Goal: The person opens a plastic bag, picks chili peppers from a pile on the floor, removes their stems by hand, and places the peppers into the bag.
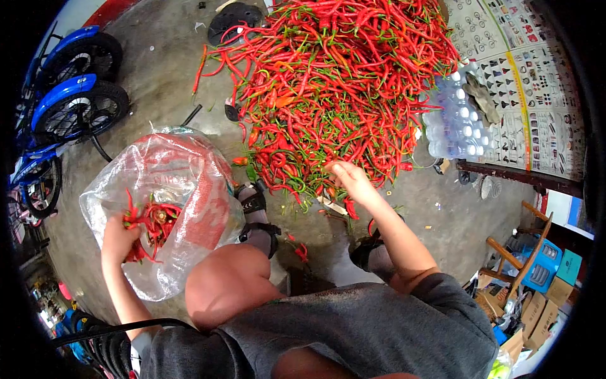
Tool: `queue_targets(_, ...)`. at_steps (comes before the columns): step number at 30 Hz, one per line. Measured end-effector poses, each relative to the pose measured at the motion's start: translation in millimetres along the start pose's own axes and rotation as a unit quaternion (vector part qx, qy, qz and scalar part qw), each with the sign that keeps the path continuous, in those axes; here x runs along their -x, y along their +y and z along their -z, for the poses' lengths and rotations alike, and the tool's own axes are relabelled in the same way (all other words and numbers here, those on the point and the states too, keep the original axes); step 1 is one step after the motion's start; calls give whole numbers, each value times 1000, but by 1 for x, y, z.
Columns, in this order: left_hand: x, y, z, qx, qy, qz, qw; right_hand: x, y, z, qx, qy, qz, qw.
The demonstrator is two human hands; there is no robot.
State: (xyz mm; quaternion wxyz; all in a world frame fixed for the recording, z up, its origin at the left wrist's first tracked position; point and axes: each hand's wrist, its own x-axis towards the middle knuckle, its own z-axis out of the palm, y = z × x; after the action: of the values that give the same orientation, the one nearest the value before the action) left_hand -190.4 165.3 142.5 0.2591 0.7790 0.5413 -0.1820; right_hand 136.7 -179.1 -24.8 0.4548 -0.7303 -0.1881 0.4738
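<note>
My left hand (118, 239) is at the mouth of a clear plastic bag (136, 167) with red printing, on the floor to my left. Its fingers are closed around a few red chili peppers (131, 201), and more chili peppers (158, 224) lie inside the bag. At the near edge of a big heap of red chili peppers with green stems (341, 82), my right hand (351, 181) is closed in a pinch. What its fingertips hold, if anything, cannot be made out against the peppers.
Blue bicycles (82, 95) stand at the left. Shrink-wrapped water bottles (457, 123) sit right of the heap, beside a printed poster (549, 95). A wooden frame (530, 252) and cardboard boxes (536, 316) are at the lower right. Loose peppers (301, 252) lie between my feet.
</note>
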Motion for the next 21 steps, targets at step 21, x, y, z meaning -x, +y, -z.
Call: queue_targets(21, 74, 232, -6, 543, -297, -672, 407, -178, -65, -51, 546, -48, 80, 833)
